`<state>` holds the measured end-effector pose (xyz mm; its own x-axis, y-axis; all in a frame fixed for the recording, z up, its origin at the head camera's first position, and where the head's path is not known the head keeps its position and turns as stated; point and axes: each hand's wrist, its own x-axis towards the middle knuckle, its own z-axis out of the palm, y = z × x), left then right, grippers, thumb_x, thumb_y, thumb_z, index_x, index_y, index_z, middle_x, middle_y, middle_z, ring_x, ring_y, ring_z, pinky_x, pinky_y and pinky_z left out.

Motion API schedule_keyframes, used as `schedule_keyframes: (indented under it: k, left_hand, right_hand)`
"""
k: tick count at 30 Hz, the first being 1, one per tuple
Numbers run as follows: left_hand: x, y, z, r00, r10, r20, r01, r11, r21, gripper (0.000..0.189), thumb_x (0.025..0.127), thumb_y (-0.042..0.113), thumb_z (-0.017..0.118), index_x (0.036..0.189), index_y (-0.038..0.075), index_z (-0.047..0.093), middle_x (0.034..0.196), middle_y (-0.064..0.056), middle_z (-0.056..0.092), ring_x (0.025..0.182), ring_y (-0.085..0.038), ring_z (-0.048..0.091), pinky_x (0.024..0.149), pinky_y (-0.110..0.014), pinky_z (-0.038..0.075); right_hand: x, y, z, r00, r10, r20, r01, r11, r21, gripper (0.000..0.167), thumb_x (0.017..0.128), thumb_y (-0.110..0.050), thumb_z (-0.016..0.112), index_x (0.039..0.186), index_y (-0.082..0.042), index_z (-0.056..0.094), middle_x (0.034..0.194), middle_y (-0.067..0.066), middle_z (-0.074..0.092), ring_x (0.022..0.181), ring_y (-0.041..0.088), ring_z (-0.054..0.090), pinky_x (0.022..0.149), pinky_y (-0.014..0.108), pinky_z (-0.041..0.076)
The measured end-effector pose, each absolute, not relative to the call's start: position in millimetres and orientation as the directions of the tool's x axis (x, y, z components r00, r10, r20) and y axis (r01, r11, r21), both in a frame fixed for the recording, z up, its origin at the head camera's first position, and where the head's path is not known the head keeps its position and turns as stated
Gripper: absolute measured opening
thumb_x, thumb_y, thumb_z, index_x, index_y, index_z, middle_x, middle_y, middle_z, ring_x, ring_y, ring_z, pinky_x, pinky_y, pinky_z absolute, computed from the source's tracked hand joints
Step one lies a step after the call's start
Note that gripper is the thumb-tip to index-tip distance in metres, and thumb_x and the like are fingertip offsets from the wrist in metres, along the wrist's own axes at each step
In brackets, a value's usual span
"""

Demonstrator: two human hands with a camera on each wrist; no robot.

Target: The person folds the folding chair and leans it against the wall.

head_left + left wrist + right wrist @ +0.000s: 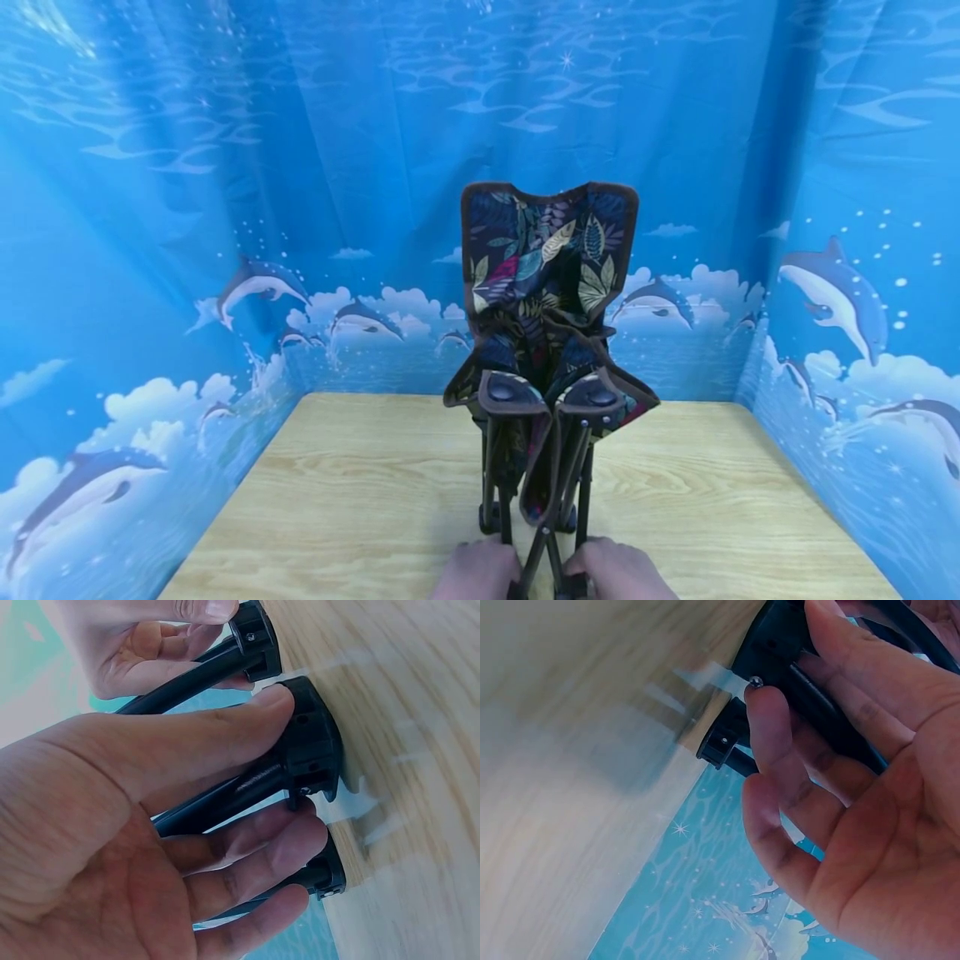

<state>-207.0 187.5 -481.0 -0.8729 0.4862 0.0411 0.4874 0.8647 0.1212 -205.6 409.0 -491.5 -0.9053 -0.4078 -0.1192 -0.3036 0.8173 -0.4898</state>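
A folding chair [555,242] with dark leaf-print fabric stands upright on the table, partly folded, its seat bunched between the frame tubes. At its near side my left hand [480,571] pinches the black plastic foot [311,739] of the left front leg between thumb and fingers. My right hand [618,571] holds the other front leg's foot [772,645] the same way. Crossed black tubes [546,533] run up between the two hands. In the left wrist view, the lower fingers of the left hand [142,825] stand loosely bent beside the tube.
The chair stands on a light wood-grain table [360,500]. Behind the chair's two rear feet, a blue curtain [360,167] printed with dolphins and clouds rises at the table's back edge. The same print closes off the left and right sides.
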Motion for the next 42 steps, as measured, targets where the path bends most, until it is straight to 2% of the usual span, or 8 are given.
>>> schedule_keyframes:
  k: [4, 7, 21, 34, 42]
  left_hand:
    - [-209, 188, -481, -0.875, 0.484, 0.029, 0.483, 0.865, 0.134, 0.020, 0.070, 0.020, 0.088, 0.063, 0.027, 0.071, 0.070, 0.007, 0.066, 0.059, -0.008, 0.056, 0.056, -0.030, 0.045]
    - [-211, 187, -481, -0.871, 0.491, 0.025, 0.489, 0.862, 0.136, 0.022, 0.069, 0.019, 0.090, 0.063, 0.026, 0.070, 0.069, 0.008, 0.065, 0.059, -0.006, 0.055, 0.056, -0.029, 0.045]
    - [-213, 185, -480, -0.865, 0.493, 0.089, 0.501, 0.848, 0.174, 0.024, 0.068, 0.023, 0.096, 0.068, 0.026, 0.072, 0.069, 0.012, 0.063, 0.060, -0.003, 0.054, 0.056, -0.025, 0.045]
    - [-217, 183, -486, -0.873, 0.474, 0.118, 0.487, 0.830, 0.270, 0.022, 0.066, 0.017, 0.094, 0.073, 0.026, 0.075, 0.073, 0.011, 0.067, 0.064, -0.005, 0.058, 0.060, -0.025, 0.048]
    - [-219, 182, -483, -0.863, 0.480, 0.158, 0.505, 0.821, 0.266, 0.023, 0.067, 0.016, 0.094, 0.072, 0.023, 0.073, 0.075, 0.011, 0.064, 0.063, -0.004, 0.057, 0.057, -0.023, 0.048]
  right_hand:
    - [-208, 410, -488, -0.897, -0.405, -0.177, -0.261, 0.809, -0.527, 0.009, 0.079, -0.026, 0.088, 0.086, -0.025, 0.082, 0.077, -0.014, 0.066, 0.068, 0.003, 0.056, 0.060, 0.032, 0.050]
    - [-210, 409, -487, -0.894, -0.399, -0.204, -0.239, 0.809, -0.537, 0.011, 0.080, -0.021, 0.089, 0.089, -0.024, 0.083, 0.077, -0.013, 0.067, 0.069, 0.004, 0.059, 0.061, 0.033, 0.052]
    - [-215, 412, -489, -0.901, -0.408, -0.144, -0.279, 0.802, -0.529, 0.014, 0.079, -0.021, 0.091, 0.090, -0.025, 0.083, 0.082, -0.014, 0.073, 0.073, 0.007, 0.066, 0.064, 0.038, 0.056]
    - [-218, 407, -487, -0.924, -0.320, -0.208, -0.156, 0.813, -0.560, 0.019, 0.079, -0.018, 0.091, 0.096, -0.017, 0.083, 0.087, -0.006, 0.075, 0.081, 0.019, 0.070, 0.074, 0.051, 0.059]
    - [-222, 404, -487, -0.933, -0.287, -0.217, -0.120, 0.817, -0.564, 0.019, 0.078, -0.018, 0.092, 0.094, -0.019, 0.082, 0.089, -0.005, 0.073, 0.082, 0.017, 0.066, 0.074, 0.049, 0.058]
